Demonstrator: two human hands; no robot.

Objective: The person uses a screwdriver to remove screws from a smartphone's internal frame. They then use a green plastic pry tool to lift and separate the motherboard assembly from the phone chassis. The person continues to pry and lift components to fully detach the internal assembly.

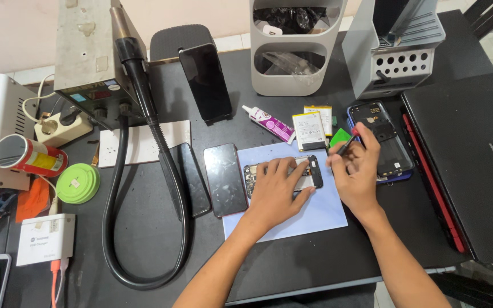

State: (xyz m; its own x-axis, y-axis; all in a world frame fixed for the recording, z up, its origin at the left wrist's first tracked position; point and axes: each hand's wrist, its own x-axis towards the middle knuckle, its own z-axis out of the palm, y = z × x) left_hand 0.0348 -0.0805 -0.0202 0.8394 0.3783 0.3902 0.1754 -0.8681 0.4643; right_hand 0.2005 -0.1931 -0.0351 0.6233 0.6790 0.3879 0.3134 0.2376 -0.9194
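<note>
My left hand point(276, 191) lies flat on an opened phone point(313, 169) with its inner parts showing, pressing it onto a pale blue sheet point(320, 214). My right hand point(356, 171) grips a small screwdriver point(347, 141) with a red end, tip pointing down at the right end of the opened phone. A green pick point(339, 137) lies just behind the screwdriver. Two flat batteries point(309, 128) rest beyond the sheet.
A dark phone screen point(225, 179) and another black phone point(192, 177) lie left of the sheet. A glue tube point(269, 122), a phone back shell point(384, 142), a closed laptop point(475, 165), a hot-air station point(89, 54) with its hose point(112, 228), and a grey organizer point(292, 51) surround the work area.
</note>
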